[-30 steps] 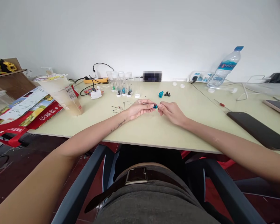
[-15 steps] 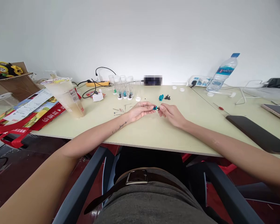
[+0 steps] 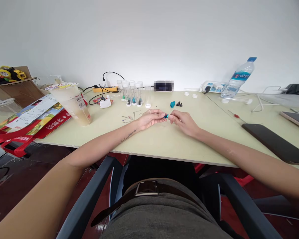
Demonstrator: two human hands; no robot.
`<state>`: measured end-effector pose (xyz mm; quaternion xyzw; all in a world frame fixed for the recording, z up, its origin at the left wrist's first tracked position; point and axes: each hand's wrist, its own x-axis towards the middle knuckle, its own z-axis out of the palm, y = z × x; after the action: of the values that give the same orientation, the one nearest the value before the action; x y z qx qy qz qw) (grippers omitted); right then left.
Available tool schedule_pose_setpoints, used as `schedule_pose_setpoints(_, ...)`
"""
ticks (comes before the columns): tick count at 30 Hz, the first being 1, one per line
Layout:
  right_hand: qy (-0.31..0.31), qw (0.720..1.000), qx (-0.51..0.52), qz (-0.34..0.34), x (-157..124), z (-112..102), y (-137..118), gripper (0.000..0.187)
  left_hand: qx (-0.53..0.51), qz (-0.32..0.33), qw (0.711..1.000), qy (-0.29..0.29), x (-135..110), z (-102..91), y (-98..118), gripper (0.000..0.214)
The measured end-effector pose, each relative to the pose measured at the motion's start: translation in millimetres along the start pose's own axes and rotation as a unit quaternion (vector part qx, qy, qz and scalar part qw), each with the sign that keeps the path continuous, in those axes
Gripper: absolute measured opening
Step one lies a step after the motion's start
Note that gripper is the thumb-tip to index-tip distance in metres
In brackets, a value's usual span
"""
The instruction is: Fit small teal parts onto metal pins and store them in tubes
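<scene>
Pinching tiny blue part between thumb and fingers of left hand, poking toward curled right hand; can't tell its grip tho. Can read "WATER" on bottle.

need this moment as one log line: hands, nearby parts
left hand: pinching small blue part | right hand: curled close beside it, hold unclear | table: blue pieces, black pieces beyond hands

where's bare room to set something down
Bare: table nearer you than left hand and right hand, between the forearms; also between right hand and white caps, beside black parts. Crowded: round clear tubes and thin loose pieces, and far left with cup and red bag.
</scene>
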<state>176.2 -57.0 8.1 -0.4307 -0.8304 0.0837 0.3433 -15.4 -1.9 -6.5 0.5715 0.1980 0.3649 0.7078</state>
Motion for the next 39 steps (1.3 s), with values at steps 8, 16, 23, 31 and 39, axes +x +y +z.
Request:
schedule_pose_setpoints(8,0.031,0.999,0.034,-0.002,1.6,3.0,2.7,0.023,-0.010,0.003,1.000,0.029,-0.2,-0.6,-0.7,0.015)
schedule_pose_setpoints(16,-0.016,0.999,0.030,0.002,0.0,0.5,1.1,0.041,-0.011,0.000,1.000,-0.006,-1.5,1.8,0.2,0.015)
schedule_pose_setpoints(23,0.018,0.999,0.041,0.008,0.9,2.3,0.8,0.031,-0.026,0.005,1.000,0.006,-0.7,-0.4,-1.0,0.014)
schedule_pose_setpoints(31,-0.021,0.999,0.030,0.009,0.0,0.7,1.6,0.044,-0.016,-0.005,1.000,-0.002,-1.4,2.0,0.1,0.015)
schedule_pose_setpoints(39,0.043,0.999,0.024,0.006,0.9,1.8,0.4,0.031,-0.033,-0.001,0.999,0.017,0.2,-0.7,-1.0,0.013)
